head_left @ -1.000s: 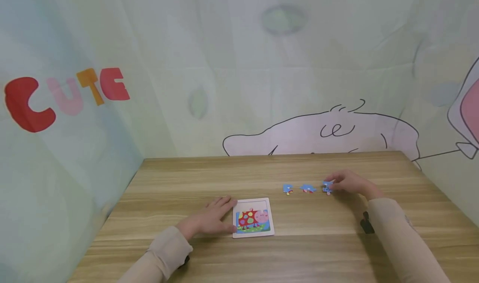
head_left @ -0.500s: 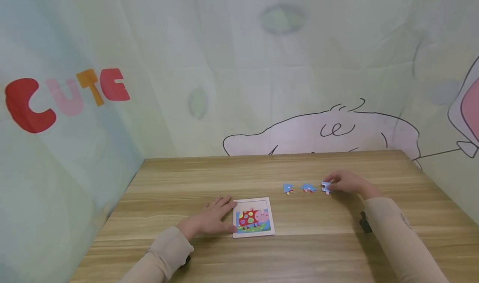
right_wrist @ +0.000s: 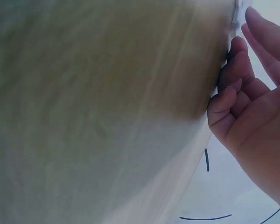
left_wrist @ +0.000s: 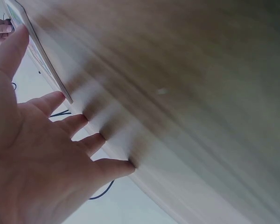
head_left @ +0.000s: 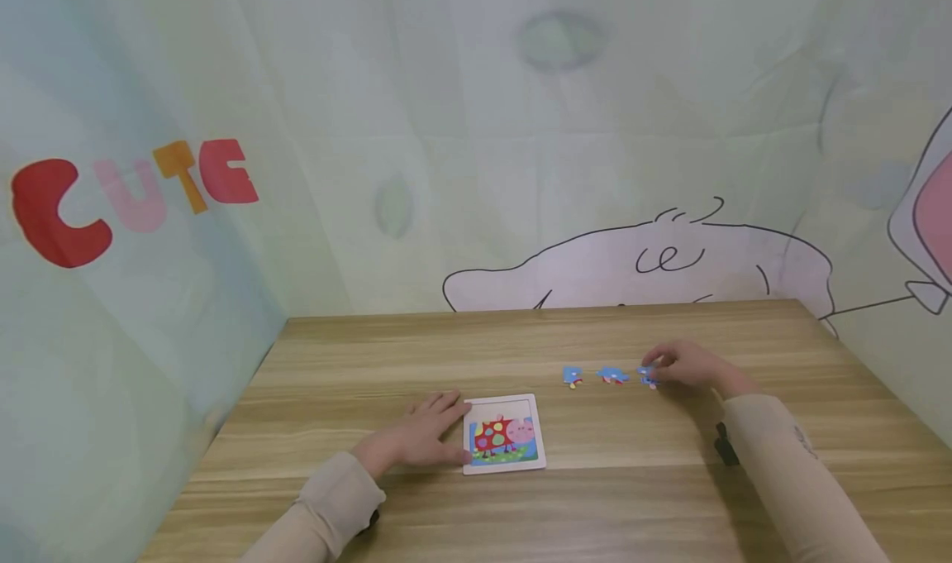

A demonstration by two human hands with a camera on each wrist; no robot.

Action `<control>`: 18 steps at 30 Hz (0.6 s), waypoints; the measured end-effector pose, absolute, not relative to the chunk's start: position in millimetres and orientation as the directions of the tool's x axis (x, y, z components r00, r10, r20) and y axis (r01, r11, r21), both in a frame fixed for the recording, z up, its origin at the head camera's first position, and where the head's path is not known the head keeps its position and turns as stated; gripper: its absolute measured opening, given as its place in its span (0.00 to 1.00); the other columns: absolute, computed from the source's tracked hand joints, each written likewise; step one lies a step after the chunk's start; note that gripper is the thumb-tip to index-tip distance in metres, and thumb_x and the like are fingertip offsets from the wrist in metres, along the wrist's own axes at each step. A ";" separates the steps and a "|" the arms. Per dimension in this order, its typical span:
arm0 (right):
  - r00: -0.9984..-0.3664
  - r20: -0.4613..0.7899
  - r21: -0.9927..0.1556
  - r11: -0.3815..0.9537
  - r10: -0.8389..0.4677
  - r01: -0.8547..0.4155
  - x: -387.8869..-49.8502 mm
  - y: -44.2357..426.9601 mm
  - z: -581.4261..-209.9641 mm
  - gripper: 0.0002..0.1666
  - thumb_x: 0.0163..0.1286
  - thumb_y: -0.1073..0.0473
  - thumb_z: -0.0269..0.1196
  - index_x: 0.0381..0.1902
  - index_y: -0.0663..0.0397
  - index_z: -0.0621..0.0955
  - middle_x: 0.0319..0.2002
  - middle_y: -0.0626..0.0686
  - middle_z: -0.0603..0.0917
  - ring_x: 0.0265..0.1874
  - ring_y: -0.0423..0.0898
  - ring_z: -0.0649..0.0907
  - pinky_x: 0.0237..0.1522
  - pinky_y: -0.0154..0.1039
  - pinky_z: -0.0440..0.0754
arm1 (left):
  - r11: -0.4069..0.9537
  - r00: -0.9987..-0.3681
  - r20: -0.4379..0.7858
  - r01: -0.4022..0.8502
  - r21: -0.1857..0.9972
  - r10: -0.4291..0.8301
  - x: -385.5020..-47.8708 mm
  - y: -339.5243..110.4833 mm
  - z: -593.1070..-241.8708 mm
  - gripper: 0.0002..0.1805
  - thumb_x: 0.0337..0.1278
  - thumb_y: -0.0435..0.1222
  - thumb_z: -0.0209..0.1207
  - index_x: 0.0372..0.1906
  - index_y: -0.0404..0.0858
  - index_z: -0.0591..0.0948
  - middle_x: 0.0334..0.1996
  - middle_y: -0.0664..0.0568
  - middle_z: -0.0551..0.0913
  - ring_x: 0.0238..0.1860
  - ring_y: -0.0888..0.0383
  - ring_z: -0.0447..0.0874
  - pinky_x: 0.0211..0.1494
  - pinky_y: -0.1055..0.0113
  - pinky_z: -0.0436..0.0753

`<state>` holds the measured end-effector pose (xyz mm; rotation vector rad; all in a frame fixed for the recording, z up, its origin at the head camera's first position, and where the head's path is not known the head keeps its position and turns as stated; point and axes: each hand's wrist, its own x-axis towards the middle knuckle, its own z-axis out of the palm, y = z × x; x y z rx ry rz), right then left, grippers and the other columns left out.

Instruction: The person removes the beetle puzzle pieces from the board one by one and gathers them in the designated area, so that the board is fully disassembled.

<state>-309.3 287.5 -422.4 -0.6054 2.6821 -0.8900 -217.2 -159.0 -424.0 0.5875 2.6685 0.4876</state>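
Note:
A square puzzle board (head_left: 541,431) with a pale rim lies on the table, its lower part filled with a cartoon pig in a red spotted costume. Beside it rests my left hand (head_left: 416,437), fingers spread, thumb and index tips touching the board's left edge. In the left wrist view, the other fingertips of that hand (left_wrist: 51,144) meet the tabletop. Farther back on the right, my right hand (head_left: 690,366) pinches a blue puzzle piece (head_left: 645,371) at its right side. The right wrist view shows its other fingers (right_wrist: 233,70) curled against the table; the grip itself is mostly hidden.
Two more blue puzzle pieces, one at the left (head_left: 572,375) and one in the middle (head_left: 613,374), lie in a row with the pinched one. The wooden table (head_left: 416,348) ends at a printed cloth backdrop (head_left: 476,174).
The right-hand puzzle piece looked tilted and pale half a second ago; now it appears flatter and bluer under the fingers. The left hand and the board stay put.

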 end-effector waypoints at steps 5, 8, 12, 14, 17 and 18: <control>-0.904 -0.140 -0.604 0.758 -0.404 -0.245 -308.0 282.4 -417.1 0.24 0.65 0.50 0.63 0.53 0.60 0.79 0.43 0.62 0.82 0.41 0.53 0.80 0.43 0.51 0.79 | 0.855 -0.848 -0.274 0.328 0.402 0.454 -217.1 -158.9 -424.5 0.45 0.55 0.59 0.59 0.73 0.44 0.62 0.76 0.44 0.52 0.75 0.40 0.45 0.71 0.34 0.47; -0.915 -0.136 -0.586 0.775 -0.380 -0.235 -307.6 274.0 -410.6 0.23 0.68 0.51 0.61 0.55 0.58 0.78 0.46 0.61 0.82 0.43 0.53 0.80 0.45 0.51 0.79 | 0.855 -0.848 -0.274 0.328 0.401 0.453 -217.4 -159.2 -425.3 0.45 0.55 0.60 0.59 0.73 0.44 0.62 0.76 0.45 0.52 0.75 0.40 0.45 0.71 0.34 0.47; -0.908 -0.081 -0.575 0.763 -0.410 -0.293 -309.2 260.8 -400.9 0.22 0.69 0.53 0.61 0.56 0.59 0.78 0.43 0.57 0.83 0.41 0.50 0.80 0.42 0.48 0.78 | 0.855 -0.849 -0.273 0.327 0.402 0.453 -218.0 -159.4 -426.3 0.45 0.54 0.60 0.59 0.73 0.44 0.62 0.76 0.45 0.52 0.75 0.41 0.45 0.71 0.34 0.47; -0.899 -0.053 -0.568 0.753 -0.435 -0.331 -309.4 253.1 -395.6 0.23 0.69 0.54 0.60 0.57 0.60 0.77 0.42 0.56 0.82 0.40 0.49 0.79 0.41 0.46 0.78 | 0.855 -0.849 -0.273 0.327 0.403 0.453 -218.0 -159.3 -426.4 0.45 0.54 0.60 0.59 0.73 0.44 0.62 0.76 0.45 0.52 0.75 0.41 0.45 0.71 0.34 0.47; -0.889 -0.034 -0.555 0.749 -0.456 -0.363 -308.4 238.9 -388.2 0.23 0.69 0.53 0.61 0.57 0.60 0.77 0.40 0.52 0.82 0.39 0.47 0.78 0.42 0.44 0.77 | 0.855 -0.849 -0.271 0.328 0.402 0.453 -218.0 -159.2 -426.9 0.45 0.54 0.60 0.59 0.73 0.44 0.62 0.76 0.45 0.52 0.75 0.41 0.45 0.71 0.35 0.47; -0.886 -0.029 -0.551 0.746 -0.463 -0.373 -307.7 233.7 -385.7 0.23 0.69 0.53 0.61 0.57 0.60 0.77 0.39 0.51 0.82 0.38 0.46 0.78 0.42 0.43 0.76 | 0.854 -0.849 -0.270 0.328 0.403 0.454 -217.9 -159.1 -426.9 0.45 0.54 0.60 0.59 0.73 0.44 0.62 0.76 0.45 0.52 0.75 0.41 0.45 0.71 0.35 0.47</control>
